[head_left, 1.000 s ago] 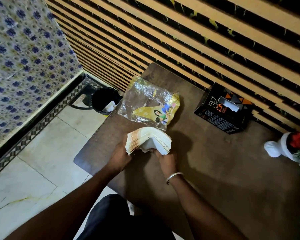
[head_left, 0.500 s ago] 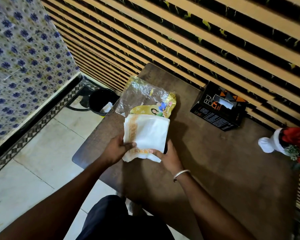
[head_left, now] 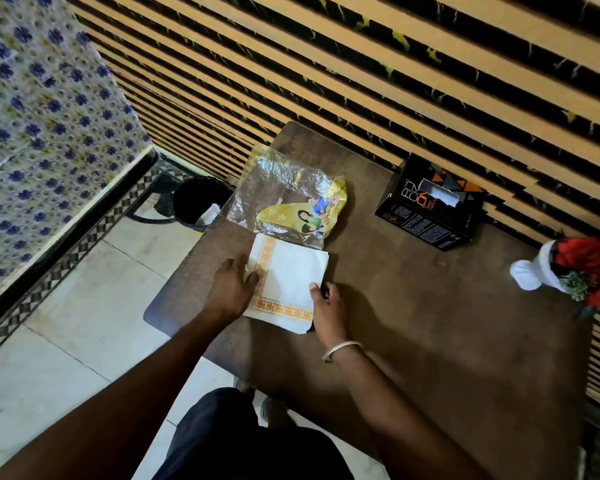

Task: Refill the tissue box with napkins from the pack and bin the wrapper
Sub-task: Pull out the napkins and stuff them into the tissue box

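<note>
A stack of white napkins [head_left: 288, 278] with an orange patterned border lies flat on the brown table [head_left: 430, 323]. My left hand [head_left: 231, 289] rests on the stack's left edge, and my right hand [head_left: 328, 306] grips its lower right corner. Just behind the stack lies the empty clear and yellow wrapper [head_left: 288, 199], crumpled open. The black tissue box [head_left: 430, 209] stands at the back right against the wall, a white tissue showing in its top slot.
A black bin [head_left: 198, 202] stands on the tiled floor beside the table's left edge, near the wrapper. A red and white ornament [head_left: 568, 271] lies at the table's right side. A slatted wall runs behind the table.
The napkin stack, held fanned on edge a second ago, has been turned flat and laid down on the table. Both hands have stayed at its sides.
</note>
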Tool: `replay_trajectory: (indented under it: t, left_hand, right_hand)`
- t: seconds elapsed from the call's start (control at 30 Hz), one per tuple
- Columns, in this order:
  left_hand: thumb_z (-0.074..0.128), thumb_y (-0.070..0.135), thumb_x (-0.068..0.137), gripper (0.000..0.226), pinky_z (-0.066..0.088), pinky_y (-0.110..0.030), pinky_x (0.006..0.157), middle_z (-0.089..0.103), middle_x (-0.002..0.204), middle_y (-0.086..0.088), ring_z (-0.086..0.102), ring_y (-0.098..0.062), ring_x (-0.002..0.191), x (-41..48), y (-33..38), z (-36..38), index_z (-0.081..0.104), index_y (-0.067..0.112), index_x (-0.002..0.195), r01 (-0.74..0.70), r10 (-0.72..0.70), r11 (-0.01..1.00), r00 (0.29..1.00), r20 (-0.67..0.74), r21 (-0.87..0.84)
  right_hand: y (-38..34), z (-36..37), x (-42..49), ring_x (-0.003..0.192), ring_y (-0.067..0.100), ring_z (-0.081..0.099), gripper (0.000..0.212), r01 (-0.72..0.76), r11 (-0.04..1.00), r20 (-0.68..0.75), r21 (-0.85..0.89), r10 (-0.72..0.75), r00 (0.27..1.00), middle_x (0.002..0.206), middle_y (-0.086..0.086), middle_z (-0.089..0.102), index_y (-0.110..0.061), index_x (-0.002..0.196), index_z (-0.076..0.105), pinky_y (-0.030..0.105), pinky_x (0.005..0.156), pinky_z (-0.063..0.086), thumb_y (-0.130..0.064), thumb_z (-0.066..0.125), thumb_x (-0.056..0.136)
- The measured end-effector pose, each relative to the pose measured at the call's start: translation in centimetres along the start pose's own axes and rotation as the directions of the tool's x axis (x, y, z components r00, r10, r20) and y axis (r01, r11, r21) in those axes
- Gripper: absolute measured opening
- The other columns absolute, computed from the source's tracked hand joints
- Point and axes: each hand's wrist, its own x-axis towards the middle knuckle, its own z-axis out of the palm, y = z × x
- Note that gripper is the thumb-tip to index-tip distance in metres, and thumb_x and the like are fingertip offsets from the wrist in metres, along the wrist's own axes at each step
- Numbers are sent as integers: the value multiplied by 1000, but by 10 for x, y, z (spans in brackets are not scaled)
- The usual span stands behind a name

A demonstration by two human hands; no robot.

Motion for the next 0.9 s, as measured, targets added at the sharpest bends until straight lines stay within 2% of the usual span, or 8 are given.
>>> replay_trajectory:
  t: [0.13,0.23,0.37,0.5,0.67,0.77,0.83,0.9]
  left_hand:
    - [49,29,98,51,43,-47,100,56,127,-27,52,-46,117,0,5,8,43,-3,138,10,-12,999,999,45,33]
    - [48,28,100,58,40,-48,106,51,140,-25,49,-43,125,-1,15,10,34,-2,146,23,-22,1000,999,41,-11]
    - [50,22,98,61,48,-49,99,52,140,-23,56,-40,119,-3,22,10,27,3,151,45,-44,997,999,25,-56]
    - [50,18,96,64,50,-51,97,55,137,-22,58,-39,117,-1,19,6,24,9,154,77,-75,994,996,38,-73]
    - [51,15,94,67,53,-47,93,56,136,-21,60,-38,114,2,14,3,22,12,154,65,-58,994,996,68,-94]
    - [52,22,97,68,52,-38,91,55,141,-12,62,-32,116,-6,21,-1,17,12,155,18,-23,982,999,-25,-186]
    - [50,35,97,73,47,-46,103,53,144,-11,56,-31,126,-6,26,-2,12,14,156,-96,70,976,988,-137,-195]
    - [48,46,97,71,36,-48,114,43,153,-10,42,-28,139,-2,38,0,17,20,155,-177,148,970,974,-172,-164]
  right_hand:
    - [10,22,3,127,35,51,73,-96,986,9,136,95,995,135,12,55,-15,135,47,54,108,39,-62,49,80]
    - [15,34,3,129,32,50,88,-189,942,54,276,181,982,146,14,47,-19,150,28,51,110,40,-49,54,72]
    - [-6,26,-22,119,36,57,60,-182,929,87,323,162,983,135,17,54,-13,148,30,47,103,48,-9,51,92]
    - [2,28,-18,117,36,60,61,-205,898,105,390,178,978,135,16,58,-16,149,32,54,102,48,0,46,91]
    - [-1,29,-20,118,37,59,60,-185,901,99,392,159,982,137,17,55,-15,148,31,53,101,49,-1,46,92]
    - [-2,24,-22,133,34,48,77,-144,917,18,371,148,989,155,12,37,-22,155,17,50,111,40,-30,55,89]
    - [-8,9,-20,145,26,31,86,-40,941,-123,335,86,989,163,6,20,-24,156,14,31,122,20,-49,57,85]
    - [-11,-12,-16,150,18,18,75,53,959,-231,278,14,973,164,2,14,-21,157,13,17,116,10,-44,51,96]
